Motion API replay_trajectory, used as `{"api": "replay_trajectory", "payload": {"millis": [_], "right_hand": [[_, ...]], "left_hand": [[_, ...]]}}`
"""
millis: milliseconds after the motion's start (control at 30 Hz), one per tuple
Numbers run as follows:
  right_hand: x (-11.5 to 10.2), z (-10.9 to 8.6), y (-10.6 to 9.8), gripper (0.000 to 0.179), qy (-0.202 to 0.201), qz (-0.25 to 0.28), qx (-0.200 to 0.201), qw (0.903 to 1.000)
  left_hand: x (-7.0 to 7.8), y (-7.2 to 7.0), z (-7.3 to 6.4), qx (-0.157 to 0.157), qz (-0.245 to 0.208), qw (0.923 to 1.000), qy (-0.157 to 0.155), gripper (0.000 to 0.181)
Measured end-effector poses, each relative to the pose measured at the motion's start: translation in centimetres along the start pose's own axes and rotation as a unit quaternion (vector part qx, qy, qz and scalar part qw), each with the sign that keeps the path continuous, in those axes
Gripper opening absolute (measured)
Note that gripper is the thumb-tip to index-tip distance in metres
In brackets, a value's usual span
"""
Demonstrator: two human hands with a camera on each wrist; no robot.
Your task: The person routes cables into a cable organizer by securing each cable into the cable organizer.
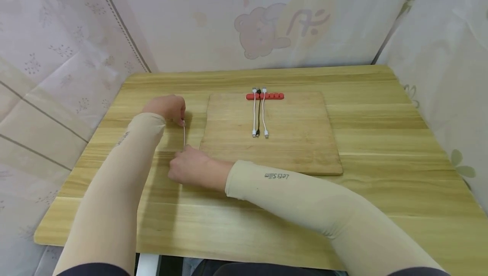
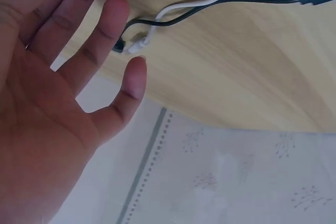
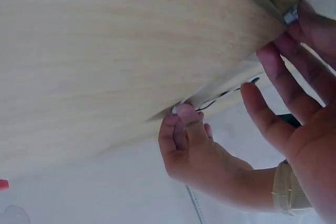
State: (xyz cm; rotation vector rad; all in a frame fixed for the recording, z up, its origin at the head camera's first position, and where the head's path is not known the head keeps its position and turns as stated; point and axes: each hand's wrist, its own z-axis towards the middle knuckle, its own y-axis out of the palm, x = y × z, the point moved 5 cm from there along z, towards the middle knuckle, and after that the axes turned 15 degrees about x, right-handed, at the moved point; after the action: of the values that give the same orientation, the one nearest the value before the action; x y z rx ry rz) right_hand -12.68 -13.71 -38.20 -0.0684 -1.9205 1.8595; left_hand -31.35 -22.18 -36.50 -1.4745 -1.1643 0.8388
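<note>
From where I stand: a small enclosed nook, homelike in look; whether inside a house, I cannot tell. Evidence: wood-grain worktop (image 1: 381,140) hemmed by pale printed sheeting (image 1: 183,22), cartoon bear (image 1: 253,32) top centre, sprigs (image 1: 62,51) upper left, leaves (image 1: 463,168) lower right.

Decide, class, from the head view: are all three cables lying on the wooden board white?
No, a black cable lies between two white cables on the wooden board.

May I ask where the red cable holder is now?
In the head view, the red cable holder is on the wooden board, centred near the far edge; three cables cross its left part.
</note>
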Motion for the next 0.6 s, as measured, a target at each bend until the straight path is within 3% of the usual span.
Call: {"api": "replay_trajectory", "payload": {"millis": [133, 333, 467, 600], "right_hand": [[0.0, -0.2, 0.0, 0.026, -0.012, -0.007, -0.011, 0.9998], [-0.3, -0.6, -0.1, 0.027, -0.023, -0.014, -0.019, 0.9995], [-0.5, -0.6, 0.1, 0.028, -0.025, -0.023, -0.010, 0.9994], [-0.7, -0.6, 0.0, 0.027, -0.024, -0.026, -0.005, 0.9994]], "left_hand": [[1.1, -0.3, 0.0, -0.008, 0.035, 0.9994, 0.000, 0.024], [3.3, -0.7, -0.4, 0.025, 0.109, 0.9932, 0.033, 0.022], [4.2, -1.0, -1.1, 0.042, 0.116, 0.9915, 0.040, 0.017], [4.0, -0.9, -1.1, 0.041, 0.111, 0.9923, 0.037, 0.017]]}}
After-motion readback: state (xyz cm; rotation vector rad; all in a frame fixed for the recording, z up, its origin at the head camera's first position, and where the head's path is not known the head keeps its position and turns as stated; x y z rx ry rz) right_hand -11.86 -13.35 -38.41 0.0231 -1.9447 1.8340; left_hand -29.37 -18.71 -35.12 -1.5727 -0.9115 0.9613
